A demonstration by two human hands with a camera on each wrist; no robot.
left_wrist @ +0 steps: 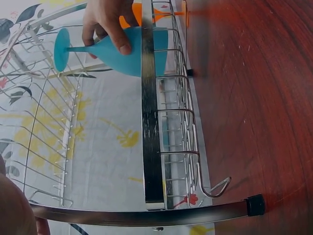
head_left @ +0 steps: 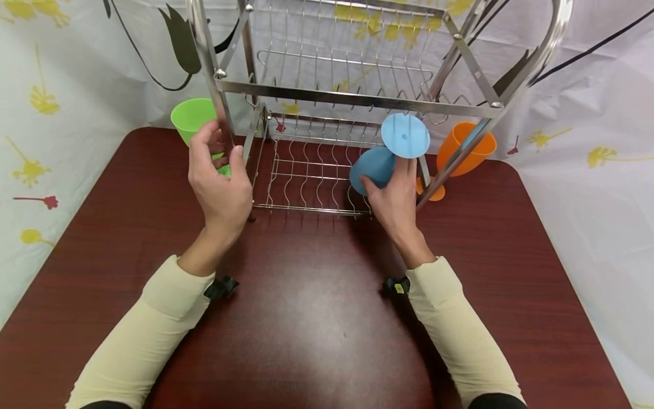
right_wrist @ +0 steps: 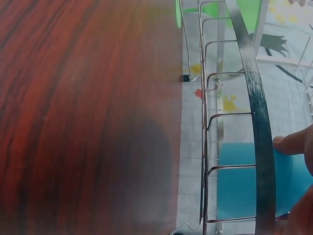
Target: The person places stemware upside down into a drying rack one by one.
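Observation:
My right hand (head_left: pixel 395 196) holds a blue plastic goblet (head_left: pixel 372 170) upside down, its round base (head_left: pixel 405 135) uppermost. In the left wrist view, the goblet's bowl (left_wrist: pixel 122 51) sits behind the front bar with its rim down at the lower wire shelf. My left hand (head_left: pixel 219 182) is at the left upright (head_left: pixel 221 108) of the metal dish rack, fingers and thumb curled about it. A green goblet (head_left: pixel 193 116) stands just behind that hand, partly hidden by it.
An orange goblet (head_left: pixel 466 149) stands upright outside the rack's right side. The upper wire shelf (head_left: pixel 347 59) and its front bar (head_left: pixel 357 97) hang above the lower shelf (head_left: pixel 311 176). A printed white sheet (head_left: pixel 587 85) borders the dark red table (head_left: pixel 317 318).

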